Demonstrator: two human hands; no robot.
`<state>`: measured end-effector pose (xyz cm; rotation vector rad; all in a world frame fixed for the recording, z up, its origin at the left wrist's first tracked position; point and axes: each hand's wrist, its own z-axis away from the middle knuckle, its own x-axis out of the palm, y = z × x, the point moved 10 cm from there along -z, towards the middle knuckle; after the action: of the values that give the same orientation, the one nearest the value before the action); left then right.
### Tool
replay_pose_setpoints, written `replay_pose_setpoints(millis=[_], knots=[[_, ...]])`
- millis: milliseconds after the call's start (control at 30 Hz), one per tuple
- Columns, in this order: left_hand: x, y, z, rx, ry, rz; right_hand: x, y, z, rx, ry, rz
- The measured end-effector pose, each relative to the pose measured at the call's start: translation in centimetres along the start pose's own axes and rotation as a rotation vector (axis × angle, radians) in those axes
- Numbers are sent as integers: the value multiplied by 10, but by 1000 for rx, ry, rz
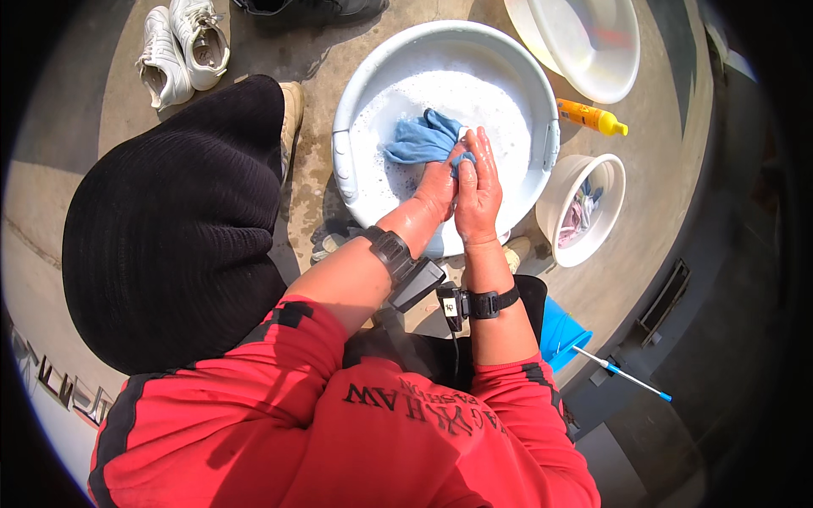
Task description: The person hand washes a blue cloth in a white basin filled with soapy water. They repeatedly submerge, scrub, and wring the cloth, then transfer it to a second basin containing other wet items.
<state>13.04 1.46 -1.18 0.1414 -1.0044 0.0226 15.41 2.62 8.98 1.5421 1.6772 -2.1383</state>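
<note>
A wet blue cloth point(420, 141) is bunched between my two hands over a light blue-grey plastic basin point(345, 155). My left hand point(439, 184) grips it from the left, with the loose part spreading past the fingers onto the suds. Against it presses my right hand point(477, 193), its long fingers stretched out and its thumb on a small fold of the cloth. White foamy water point(451, 89) fills much of the basin. Both hands look wet. Parts of the cloth are hidden between the palms.
To the right lie a yellow-orange plastic bottle point(587, 117) and a white bucket point(610, 219) with pink and blue fabrics point(579, 216) inside. Whitish basins point(603, 57) stand beyond. White shoes point(190, 47) rest at upper left. A blue bucket point(559, 333) sits beside a white-and-blue pole point(625, 374).
</note>
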Motion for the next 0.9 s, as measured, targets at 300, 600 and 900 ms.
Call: replay_pose_setpoints(millis=[300, 600, 900], knots=[[-14, -3, 8, 2, 210, 100, -1, 29, 5, 293, -28, 39], [-1, 5, 10, -75, 131, 53, -7, 21, 13, 176, 50, 20], [5, 15, 8, 83, 33, 50, -4, 19, 11, 224, 12, -6]])
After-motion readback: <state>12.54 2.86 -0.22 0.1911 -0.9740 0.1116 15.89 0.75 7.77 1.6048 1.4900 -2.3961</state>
